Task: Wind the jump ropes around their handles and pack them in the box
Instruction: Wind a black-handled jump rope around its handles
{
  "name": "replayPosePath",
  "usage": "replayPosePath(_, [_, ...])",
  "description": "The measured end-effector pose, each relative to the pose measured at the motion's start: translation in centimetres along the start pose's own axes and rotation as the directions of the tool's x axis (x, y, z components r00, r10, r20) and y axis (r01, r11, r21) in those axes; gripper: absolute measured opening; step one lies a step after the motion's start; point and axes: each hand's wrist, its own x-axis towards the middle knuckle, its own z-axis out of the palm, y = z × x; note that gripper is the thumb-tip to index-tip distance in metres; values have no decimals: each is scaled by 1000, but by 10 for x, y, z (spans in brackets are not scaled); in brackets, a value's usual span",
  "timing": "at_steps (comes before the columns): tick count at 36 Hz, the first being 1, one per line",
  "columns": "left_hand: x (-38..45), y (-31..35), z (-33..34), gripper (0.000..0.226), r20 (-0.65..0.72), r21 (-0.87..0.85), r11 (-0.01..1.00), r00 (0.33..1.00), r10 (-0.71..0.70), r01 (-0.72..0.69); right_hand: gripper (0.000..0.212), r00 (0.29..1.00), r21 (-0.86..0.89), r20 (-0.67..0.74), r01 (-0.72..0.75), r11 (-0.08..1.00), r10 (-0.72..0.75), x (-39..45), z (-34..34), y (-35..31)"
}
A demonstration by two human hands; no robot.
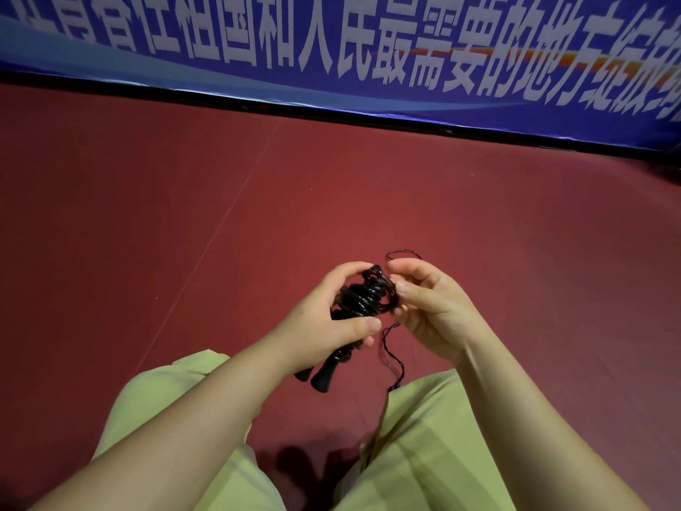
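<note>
Above the person's lap, over a dark red floor [184,215] with a smooth matte surface and faint seam lines, a black jump rope [363,298] is held between both hands. Its glossy, rounded cord is wound in tight coils around two slim handles [324,376] that lie side by side, their flared ends poking out below the left hand. The bundle's long axis runs diagonally, from those handle ends at the lower left up to the coiled top at the upper right. The left hand [331,319] grips the wound bundle, fingers curled over its far side and thumb across the near side, hiding much of the middle. The right hand [427,307] pinches the coils at their upper end between thumb and forefinger. A thin dark cord [392,354] loops above the right hand and trails down to the pale green trousers [435,437]; what it joins is hard to make out. Behind, a blue banner [331,49] with large white characters is cut off by the picture's edges.
</note>
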Motion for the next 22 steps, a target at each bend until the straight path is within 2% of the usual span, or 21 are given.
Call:
replayPosePath(4, [2,0,-1,61,31,-79,996,999,-26,29,67,999,31,-39,38,999,-37,1,4,4])
replayPosePath(9, [5,-2,2,56,112,-119,991,993,-42,55,64,991,23,-62,120,992,-119,6,6,7])
replayPosePath(11, [6,-3,5,57,117,-121,991,992,-43,57,53,988,-11,-75,138,990,-138,6,6,6])
replayPosePath(16, [10,-4,5,54,103,-94,993,993,-60,70,12,978,-189,-104,159,969,-181,-1,6,0])
replayPosePath(18, [15,-5,6,54,76,-61,995,995,-70,75,7,975,-246,-112,160,956,-191,-4,3,-4])
replayPosePath(20, [20,-5,7,54,59,-12,997,996,-71,72,8,969,-434,-91,169,885,-230,-6,0,-10])
replayPosePath(22, [26,-6,10,54,80,34,996,994,-81,78,8,959,-662,-69,162,732,-275,-7,0,-15])
